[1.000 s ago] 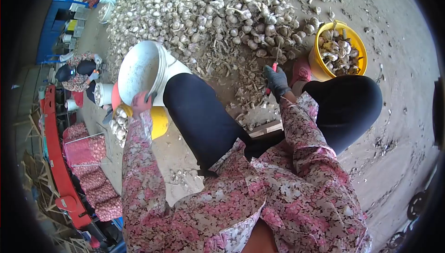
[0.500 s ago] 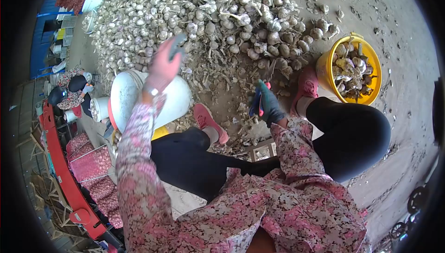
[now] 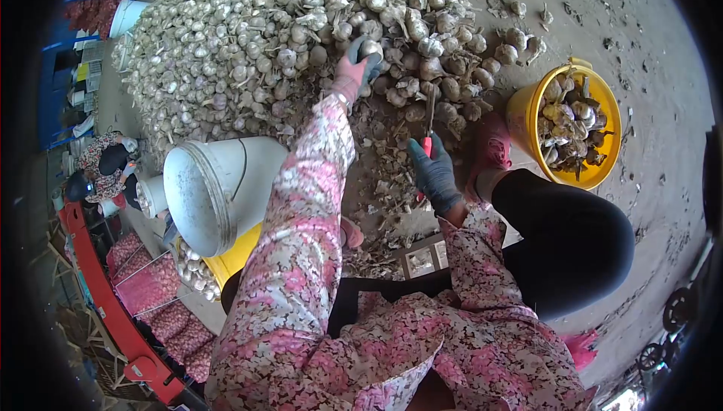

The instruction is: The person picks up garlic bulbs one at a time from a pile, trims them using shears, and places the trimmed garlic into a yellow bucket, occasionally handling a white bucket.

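My left hand [image 3: 357,69], in a pink and grey glove, reaches to the near edge of the large garlic heap [image 3: 248,42]. Its fingers are wrapped round a pale garlic bulb [image 3: 370,49]. Lower and to the right, my right hand [image 3: 435,174], in a grey-green glove, grips red-handled shears [image 3: 428,140], whose blades point toward the heap. Dry leaves and husks [image 3: 388,177] litter the floor between my feet.
At the right stands a yellow bucket [image 3: 533,121] holding garlic and stalks. A white bucket [image 3: 252,177] lies tilted at the left over a yellow container [image 3: 237,254]. Farther left are a co-worker [image 3: 105,162], a red beam [image 3: 105,298] and filled net sacks [image 3: 162,309].
My left hand has moved right from above the white bucket to the heap and closed on a bulb. The shears in my right hand now point up toward the heap.
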Action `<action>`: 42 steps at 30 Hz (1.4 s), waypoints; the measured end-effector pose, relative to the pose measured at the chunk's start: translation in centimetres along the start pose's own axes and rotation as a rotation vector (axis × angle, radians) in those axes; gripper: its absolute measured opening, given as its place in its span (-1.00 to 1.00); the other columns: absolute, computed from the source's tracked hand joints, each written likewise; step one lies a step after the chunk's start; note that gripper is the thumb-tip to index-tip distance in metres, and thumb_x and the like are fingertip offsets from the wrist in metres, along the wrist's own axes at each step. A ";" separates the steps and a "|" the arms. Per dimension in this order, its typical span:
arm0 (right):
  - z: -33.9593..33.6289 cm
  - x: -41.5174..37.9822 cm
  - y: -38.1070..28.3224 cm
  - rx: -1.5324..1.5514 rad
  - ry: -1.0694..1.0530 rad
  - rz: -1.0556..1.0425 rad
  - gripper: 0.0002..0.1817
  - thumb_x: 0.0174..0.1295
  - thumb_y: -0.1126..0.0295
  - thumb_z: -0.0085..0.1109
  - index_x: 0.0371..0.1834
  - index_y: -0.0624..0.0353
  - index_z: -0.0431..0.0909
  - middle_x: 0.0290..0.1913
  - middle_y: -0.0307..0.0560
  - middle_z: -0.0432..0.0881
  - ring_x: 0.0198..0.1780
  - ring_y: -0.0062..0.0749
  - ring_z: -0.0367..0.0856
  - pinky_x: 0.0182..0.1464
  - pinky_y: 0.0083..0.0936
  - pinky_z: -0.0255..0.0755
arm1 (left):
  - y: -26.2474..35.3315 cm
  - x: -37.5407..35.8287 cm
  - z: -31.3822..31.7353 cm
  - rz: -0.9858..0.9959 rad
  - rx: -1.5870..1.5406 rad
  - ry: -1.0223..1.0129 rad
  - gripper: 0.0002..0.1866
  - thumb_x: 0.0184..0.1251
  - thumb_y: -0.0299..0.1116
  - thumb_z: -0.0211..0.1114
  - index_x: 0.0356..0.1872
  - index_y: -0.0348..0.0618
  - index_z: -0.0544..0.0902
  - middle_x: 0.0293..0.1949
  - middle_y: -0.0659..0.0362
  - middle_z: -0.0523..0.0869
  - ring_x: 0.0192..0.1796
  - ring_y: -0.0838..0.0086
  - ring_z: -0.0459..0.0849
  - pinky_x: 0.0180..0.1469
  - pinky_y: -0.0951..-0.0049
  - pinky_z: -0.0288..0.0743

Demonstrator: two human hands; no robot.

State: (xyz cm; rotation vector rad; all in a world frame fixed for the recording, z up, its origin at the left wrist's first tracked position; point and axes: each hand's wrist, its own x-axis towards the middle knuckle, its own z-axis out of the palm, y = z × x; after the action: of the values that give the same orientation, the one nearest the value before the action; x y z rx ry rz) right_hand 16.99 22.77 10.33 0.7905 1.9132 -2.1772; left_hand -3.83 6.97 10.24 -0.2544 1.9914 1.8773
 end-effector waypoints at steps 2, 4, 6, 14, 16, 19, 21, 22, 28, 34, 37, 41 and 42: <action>-1.2 -0.5 -2.9 -0.140 -0.068 -0.057 -0.32 0.13 0.15 0.26 0.26 0.25 0.28 -0.34 -0.04 0.53 -0.28 -0.28 0.52 -0.18 -0.37 0.43 | 1.6 -6.9 0.4 -0.006 -0.466 -0.038 -0.55 0.32 -0.34 0.17 0.23 0.10 0.35 -0.09 0.24 0.60 -0.09 0.49 0.61 -0.19 0.51 0.52; -1.7 -1.7 -7.0 -0.701 -0.107 -0.340 -0.28 0.03 0.14 0.28 0.28 0.15 0.29 -0.24 0.10 0.55 -0.18 -0.08 0.54 -0.10 -0.23 0.41 | 1.9 -12.7 0.7 -0.009 -0.646 -0.056 -0.59 0.32 -0.36 0.16 0.18 0.07 0.37 -0.07 0.26 0.58 -0.10 0.51 0.59 -0.16 0.52 0.49; -1.7 -2.9 -7.9 -0.818 -0.164 -0.399 -0.27 0.00 0.13 0.28 0.27 0.11 0.29 -0.21 0.12 0.55 -0.16 0.00 0.53 -0.10 -0.17 0.40 | 1.6 -17.2 1.1 0.027 -0.675 -0.067 -0.58 0.32 -0.39 0.10 0.21 0.03 0.36 0.00 0.24 0.53 0.03 0.46 0.52 0.04 0.40 0.43; -2.7 -10.5 -9.1 -1.096 -0.455 -0.596 -0.25 0.01 0.10 0.29 0.28 0.10 0.28 -0.15 0.22 0.54 -0.10 0.10 0.53 -0.07 -0.11 0.40 | -2.7 -27.2 0.1 0.230 0.217 0.286 -0.40 0.12 -0.62 0.26 0.24 -0.16 0.33 0.05 0.10 0.56 0.04 0.42 0.59 0.00 0.44 0.53; -2.5 -12.1 -7.8 -1.094 -0.450 -0.587 -0.34 0.01 0.11 0.26 0.20 0.10 0.33 -0.19 0.18 0.57 -0.14 0.08 0.56 -0.11 -0.10 0.41 | -3.5 -29.0 0.2 0.206 0.183 0.285 -0.43 0.11 -0.58 0.29 0.20 -0.22 0.35 0.03 0.11 0.57 0.03 0.45 0.58 0.00 0.45 0.52; -2.4 -13.9 -5.8 -1.107 -0.498 -0.530 -0.51 0.04 0.17 0.19 0.04 0.09 0.40 -0.31 0.12 0.60 -0.22 0.05 0.59 -0.18 -0.09 0.42 | -2.7 -32.6 0.5 0.140 0.361 0.318 -0.35 0.01 -0.40 0.41 0.17 -0.22 0.34 -0.02 0.00 0.61 0.02 0.24 0.61 0.08 0.33 0.43; -2.5 -14.4 -4.7 -1.081 -0.527 -0.600 -0.77 0.11 0.28 0.08 -0.19 0.09 0.42 -0.45 0.07 0.60 -0.33 0.01 0.60 -0.27 -0.07 0.42 | -2.7 -34.1 0.4 0.113 0.351 0.339 -0.34 0.00 -0.39 0.42 0.18 -0.21 0.34 -0.03 0.00 0.62 0.02 0.24 0.61 0.07 0.33 0.44; -2.5 -14.3 -4.1 -1.084 -0.525 -0.602 -0.77 0.11 0.28 0.08 -0.19 0.09 0.42 -0.45 0.07 0.60 -0.33 0.01 0.60 -0.27 -0.07 0.42 | -2.5 -34.7 0.3 0.088 0.348 0.357 -0.32 -0.01 -0.38 0.43 0.19 -0.21 0.34 -0.04 0.00 0.62 0.01 0.24 0.61 0.07 0.33 0.44; -2.4 -12.3 -1.7 -1.037 -0.555 -0.814 -0.80 0.13 0.30 0.10 -0.21 0.12 0.47 -0.42 0.14 0.58 -0.34 0.12 0.57 -0.30 -0.10 0.44 | -5.3 -34.8 -1.5 0.204 0.194 0.310 -0.40 0.04 -0.42 0.42 0.15 -0.19 0.40 -0.05 0.06 0.64 -0.09 0.33 0.66 -0.03 0.42 0.50; 0.3 -16.7 -5.6 -0.578 -0.651 0.098 -0.65 0.21 0.11 0.12 -0.23 0.20 0.42 -0.53 -0.05 0.54 -0.65 -0.30 0.53 -0.56 -0.34 0.42 | -3.8 -34.8 -3.1 0.261 -1.340 0.060 -0.68 0.31 -0.58 0.10 0.09 -0.15 0.49 -0.04 0.13 0.63 0.07 0.31 0.58 0.05 0.40 0.56; 0.3 -16.4 -2.6 -0.501 -0.649 0.003 -0.57 0.21 0.07 0.16 -0.07 0.20 0.41 -0.50 -0.10 0.53 -0.69 -0.49 0.45 -0.62 -0.43 0.36 | -5.0 -34.1 -3.3 0.218 -1.279 0.098 -0.68 0.32 -0.58 0.08 0.07 -0.13 0.51 0.02 0.14 0.61 0.10 0.28 0.57 0.11 0.31 0.53; 0.5 -14.9 -2.4 -0.452 -0.677 -0.103 -0.53 0.18 0.10 0.20 0.02 0.20 0.43 -0.38 -0.06 0.58 -0.44 -0.45 0.52 -0.35 -0.43 0.42 | -3.5 -34.8 -1.1 0.014 -0.798 0.200 -0.58 0.23 -0.55 0.19 0.14 -0.10 0.44 -0.08 0.16 0.61 0.00 0.35 0.61 -0.01 0.36 0.55; 0.3 -14.7 -2.3 -0.423 -0.701 -0.147 -0.53 0.18 0.11 0.22 0.03 0.20 0.44 -0.33 -0.04 0.59 -0.35 -0.43 0.53 -0.25 -0.43 0.44 | -3.6 -34.9 -0.8 -0.082 -0.663 0.196 -0.56 0.21 -0.54 0.22 0.15 -0.10 0.42 -0.09 0.17 0.60 -0.03 0.37 0.61 -0.04 0.37 0.54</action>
State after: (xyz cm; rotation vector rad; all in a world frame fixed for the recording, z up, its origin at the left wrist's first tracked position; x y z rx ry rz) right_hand 28.42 19.45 19.19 -0.1752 1.9427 -1.6749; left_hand 29.13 1.25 20.86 -0.7096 1.3663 2.4762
